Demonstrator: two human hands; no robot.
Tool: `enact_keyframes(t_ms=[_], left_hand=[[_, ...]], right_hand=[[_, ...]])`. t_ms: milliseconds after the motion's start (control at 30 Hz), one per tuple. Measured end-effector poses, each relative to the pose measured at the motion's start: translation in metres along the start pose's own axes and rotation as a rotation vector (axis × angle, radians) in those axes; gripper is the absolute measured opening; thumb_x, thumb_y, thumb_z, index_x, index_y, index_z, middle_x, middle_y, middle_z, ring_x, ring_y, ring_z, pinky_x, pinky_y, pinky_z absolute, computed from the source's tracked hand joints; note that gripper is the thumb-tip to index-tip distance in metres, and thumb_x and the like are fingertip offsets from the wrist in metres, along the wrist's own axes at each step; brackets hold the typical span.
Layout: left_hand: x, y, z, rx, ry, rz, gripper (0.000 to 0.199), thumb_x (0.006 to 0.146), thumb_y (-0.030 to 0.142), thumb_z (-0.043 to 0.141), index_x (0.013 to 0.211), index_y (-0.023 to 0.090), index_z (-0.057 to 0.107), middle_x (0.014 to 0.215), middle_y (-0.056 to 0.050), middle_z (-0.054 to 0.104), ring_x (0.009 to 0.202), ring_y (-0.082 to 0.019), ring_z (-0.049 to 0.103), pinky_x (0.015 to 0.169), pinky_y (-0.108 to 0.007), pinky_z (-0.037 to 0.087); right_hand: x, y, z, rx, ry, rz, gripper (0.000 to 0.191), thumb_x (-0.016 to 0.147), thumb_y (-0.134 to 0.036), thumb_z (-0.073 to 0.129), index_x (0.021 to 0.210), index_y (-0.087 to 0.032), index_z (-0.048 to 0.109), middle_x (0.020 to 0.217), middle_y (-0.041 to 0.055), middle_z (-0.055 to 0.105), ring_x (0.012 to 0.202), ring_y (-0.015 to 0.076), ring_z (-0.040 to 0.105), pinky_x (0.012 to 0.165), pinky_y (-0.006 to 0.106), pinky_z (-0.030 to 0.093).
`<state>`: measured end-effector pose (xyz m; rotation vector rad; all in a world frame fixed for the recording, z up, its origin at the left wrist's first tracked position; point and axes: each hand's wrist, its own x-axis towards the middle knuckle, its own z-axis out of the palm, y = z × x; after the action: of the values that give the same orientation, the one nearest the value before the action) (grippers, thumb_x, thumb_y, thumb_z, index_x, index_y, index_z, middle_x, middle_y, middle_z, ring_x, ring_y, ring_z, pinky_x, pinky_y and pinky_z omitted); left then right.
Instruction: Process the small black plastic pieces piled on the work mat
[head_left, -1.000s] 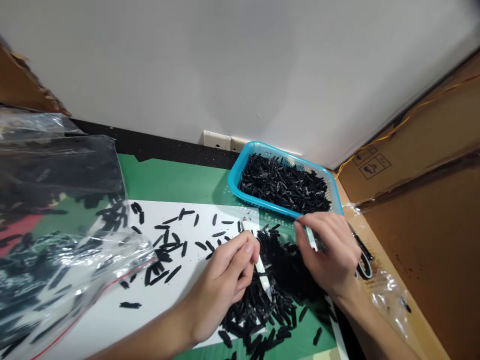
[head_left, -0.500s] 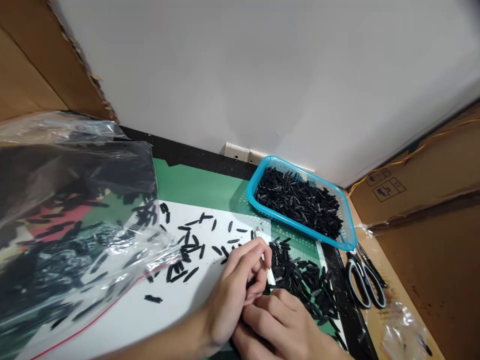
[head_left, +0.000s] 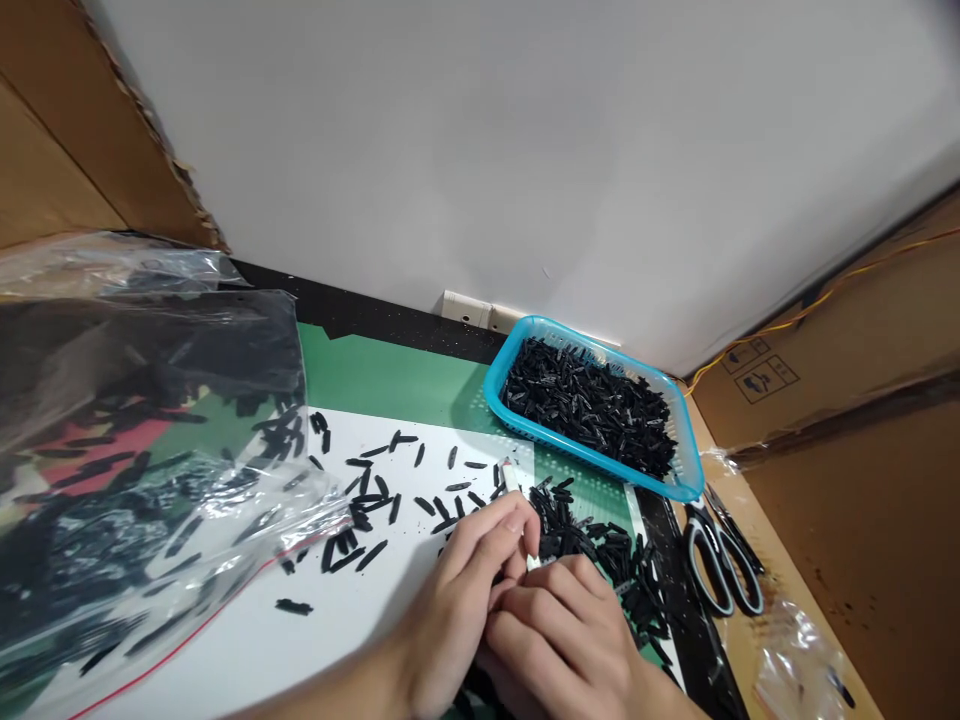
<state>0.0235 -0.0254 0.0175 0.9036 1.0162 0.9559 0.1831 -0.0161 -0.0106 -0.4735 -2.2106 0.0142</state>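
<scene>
Plain pale wall [head_left: 360,130], cardboard [head_left: 862,530].

Most of the white stick [head_left: 511,478] is covered by the left hand [head_left: 469,580] and the right hand [head_left: 551,625], so only its upper tip and a small bit by the knuckles can be made out, and whatever might be pinched between the fingers is hidden too. Part of the loose black pile [head_left: 630,570] is blocked by the right hand, and both forearms get chopped off by the bottom edge. The big plastic bag [head_left: 150,480] is cut off at the left, and the print on the right-hand cardboard [head_left: 840,480] is too small to be read.
</scene>
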Motion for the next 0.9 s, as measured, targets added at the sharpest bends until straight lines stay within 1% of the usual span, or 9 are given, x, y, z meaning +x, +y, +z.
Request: enact_keyframes(t_ms=[100,300,400,500,567,700,800,867,900], left_hand=[[0.001,0.000,0.000,0.029,0.023,0.013,0.046,0.110,0.062,0.042,0.089,0.023,0.055,0.070,0.005,0.040,0.068,-0.017,0.037,0.066,-0.028,0.035],[-0.002,0.004,0.002,0.139,0.058,0.078,0.048,0.110,0.064,0.044,0.088,0.023,0.058,0.072,0.004,0.042,0.069,-0.019,0.038,0.067,-0.029,0.036],[-0.001,0.004,0.002,0.147,0.046,0.064,0.048,0.110,0.065,0.042,0.090,0.024,0.058,0.072,0.004,0.041,0.070,-0.019,0.038,0.068,-0.029,0.037],[-0.001,0.003,0.000,0.158,0.025,0.049,0.049,0.110,0.067,0.040,0.092,0.024,0.057,0.073,0.004,0.040,0.072,-0.019,0.039,0.069,-0.029,0.037],[-0.002,0.003,-0.003,0.166,-0.001,0.019,0.051,0.110,0.069,0.038,0.094,0.024,0.056,0.073,0.005,0.038,0.071,-0.018,0.038,0.067,-0.029,0.036],[-0.002,0.003,-0.007,0.157,-0.026,-0.024,0.054,0.107,0.074,0.041,0.095,0.025,0.056,0.073,0.005,0.037,0.069,-0.017,0.037,0.063,-0.028,0.036],[-0.002,0.002,-0.010,0.084,-0.064,-0.103,0.055,0.104,0.078,0.044,0.098,0.025,0.056,0.070,0.007,0.032,0.060,-0.013,0.028,0.052,-0.025,0.023],[-0.001,0.002,-0.010,0.007,-0.091,-0.151,0.053,0.104,0.078,0.047,0.103,0.026,0.054,0.065,0.010,0.028,0.054,-0.011,0.019,0.049,-0.023,0.012],[-0.001,0.002,-0.010,-0.022,-0.095,-0.146,0.049,0.105,0.075,0.050,0.105,0.026,0.053,0.062,0.012,0.027,0.052,-0.010,0.016,0.048,-0.022,0.011]], right_hand=[[0.006,0.002,-0.004,0.027,-0.017,0.011,0.019,0.106,-0.011,0.057,0.108,-0.012,0.076,0.088,0.0061,0.081,0.072,0.0173,0.065,0.062,0.035,0.042],[0.011,0.002,-0.005,0.057,0.009,0.115,0.017,0.109,-0.015,0.056,0.103,-0.014,0.072,0.073,0.0032,0.070,0.063,0.0175,0.055,0.061,0.035,0.034],[0.013,0.002,-0.006,0.076,-0.026,0.126,0.022,0.112,-0.017,0.053,0.103,-0.014,0.072,0.072,0.0030,0.066,0.064,0.0173,0.054,0.063,0.034,0.035],[0.015,0.003,-0.003,0.118,0.013,0.147,0.017,0.111,-0.018,0.056,0.106,-0.013,0.071,0.074,0.0035,0.068,0.064,0.0168,0.054,0.062,0.033,0.036],[0.015,0.003,0.000,0.118,0.044,0.142,0.015,0.110,-0.017,0.057,0.107,-0.013,0.071,0.074,0.0034,0.068,0.062,0.0164,0.053,0.060,0.032,0.035],[0.013,0.008,0.004,0.083,0.029,0.046,0.019,0.108,-0.011,0.053,0.101,-0.014,0.070,0.069,0.0025,0.067,0.059,0.0171,0.056,0.057,0.033,0.036],[0.011,0.015,-0.001,0.081,0.028,0.047,0.016,0.105,-0.009,0.054,0.104,-0.014,0.070,0.070,0.0036,0.068,0.060,0.0185,0.060,0.057,0.034,0.039],[0.012,0.021,-0.010,0.125,0.036,0.139,0.018,0.105,-0.007,0.053,0.110,-0.015,0.069,0.072,0.0043,0.069,0.062,0.0189,0.061,0.057,0.034,0.042],[0.012,0.025,-0.014,0.167,0.051,0.225,0.019,0.104,-0.005,0.054,0.110,-0.017,0.068,0.074,0.0042,0.070,0.062,0.0185,0.061,0.058,0.034,0.045]])
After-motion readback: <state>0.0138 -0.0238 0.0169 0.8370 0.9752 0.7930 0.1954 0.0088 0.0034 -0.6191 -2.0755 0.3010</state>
